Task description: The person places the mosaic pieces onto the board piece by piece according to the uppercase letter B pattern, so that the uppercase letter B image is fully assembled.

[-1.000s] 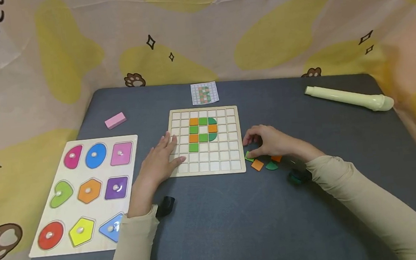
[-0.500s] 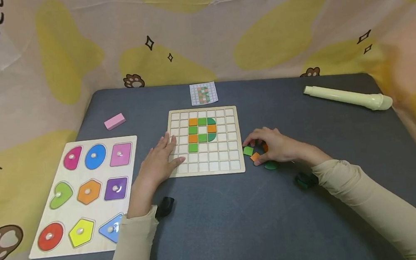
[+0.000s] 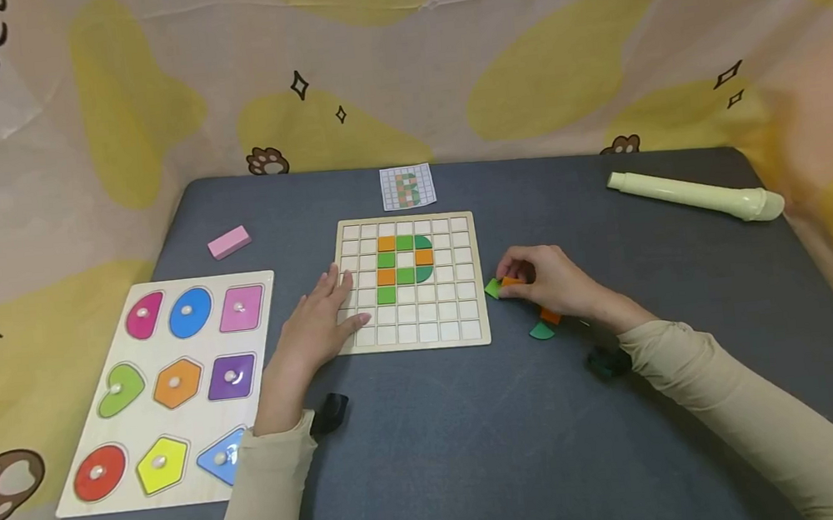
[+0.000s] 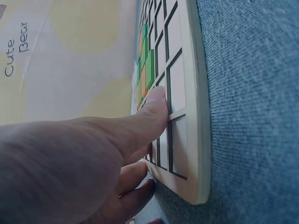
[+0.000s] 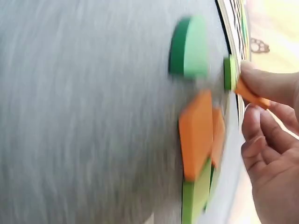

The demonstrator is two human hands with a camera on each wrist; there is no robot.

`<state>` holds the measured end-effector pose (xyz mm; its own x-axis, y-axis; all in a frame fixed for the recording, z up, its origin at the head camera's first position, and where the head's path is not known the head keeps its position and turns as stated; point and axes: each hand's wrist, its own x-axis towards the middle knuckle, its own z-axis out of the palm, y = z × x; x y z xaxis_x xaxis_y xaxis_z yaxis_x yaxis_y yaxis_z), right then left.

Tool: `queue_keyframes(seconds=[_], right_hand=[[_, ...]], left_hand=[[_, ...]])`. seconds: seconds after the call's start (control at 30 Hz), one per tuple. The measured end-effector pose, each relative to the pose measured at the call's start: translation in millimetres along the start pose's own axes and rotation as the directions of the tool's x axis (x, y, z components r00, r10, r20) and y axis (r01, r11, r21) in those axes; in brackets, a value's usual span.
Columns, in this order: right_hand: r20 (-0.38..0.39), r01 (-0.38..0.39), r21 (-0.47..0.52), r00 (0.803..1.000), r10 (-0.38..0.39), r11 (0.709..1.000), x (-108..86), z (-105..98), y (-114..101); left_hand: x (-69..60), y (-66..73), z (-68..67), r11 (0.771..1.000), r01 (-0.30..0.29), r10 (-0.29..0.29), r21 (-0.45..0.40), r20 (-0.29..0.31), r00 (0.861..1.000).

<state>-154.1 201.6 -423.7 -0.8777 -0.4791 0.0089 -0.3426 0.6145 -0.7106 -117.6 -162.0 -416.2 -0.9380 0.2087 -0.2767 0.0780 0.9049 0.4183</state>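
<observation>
My left hand (image 3: 317, 324) rests with spread fingers on the left edge of the wooden grid board (image 3: 450, 341), its thumb lying on the squares in the left wrist view. Orange, green and dark green tiles sit in the board's upper middle. Right of the board, my right hand (image 3: 550, 281) pinches an orange tile (image 5: 250, 95) between thumb and fingers. A light green tile (image 3: 493, 288) lies on the table beside that pinch. Nearer me are a dark green rounded tile (image 3: 541, 331) and an orange tile (image 3: 550, 315), with more tiles beside them in the right wrist view.
A shape puzzle board (image 3: 199, 431) lies at the left, partly under the left forearm. A pink block (image 3: 230, 242) is behind it. The patterned card (image 3: 408, 187) lies behind the grid board, and a pale green tube (image 3: 689, 193) lies at the back right.
My right hand has shifted from the loose tiles nearer me to a spot slightly farther back, lifting an orange tile. The light green tile has moved slightly away from me. My left hand stays in place.
</observation>
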Motion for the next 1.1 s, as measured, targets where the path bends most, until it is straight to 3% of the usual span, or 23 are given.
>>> queue_keyframes(seconds=[0.23, 0.47, 0.83, 1.1], right_hand=[[-0.058, 0.054, 0.111, 0.997, -0.048, 0.992, 9.6, 26.8, -17.1], [-0.006, 0.048, 0.185, 0.999, -0.047, 0.982, 25.7, 46.9, -31.0], [-0.042, 0.033, 0.222, 0.999, -0.025, 0.974, 46.6, 73.4, -50.4], [-0.057, 0.025, 0.173, 0.998, -0.016, 0.985, 57.1, 81.4, -59.5]], left_hand=[[-0.7, -0.9, 0.7, 1.000, -0.005, 0.005, 0.009, -0.013, 1.000], [-2.0, -0.6, -0.6, 1.000, -0.005, 0.005, 0.013, -0.011, 1.000], [-1.7, 1.3, -1.4, 1.000, 0.010, -0.010, 0.011, -0.016, 1.000], [0.4, -0.1, -0.2, 1.000, 0.004, -0.004, 0.008, -0.009, 1.000]])
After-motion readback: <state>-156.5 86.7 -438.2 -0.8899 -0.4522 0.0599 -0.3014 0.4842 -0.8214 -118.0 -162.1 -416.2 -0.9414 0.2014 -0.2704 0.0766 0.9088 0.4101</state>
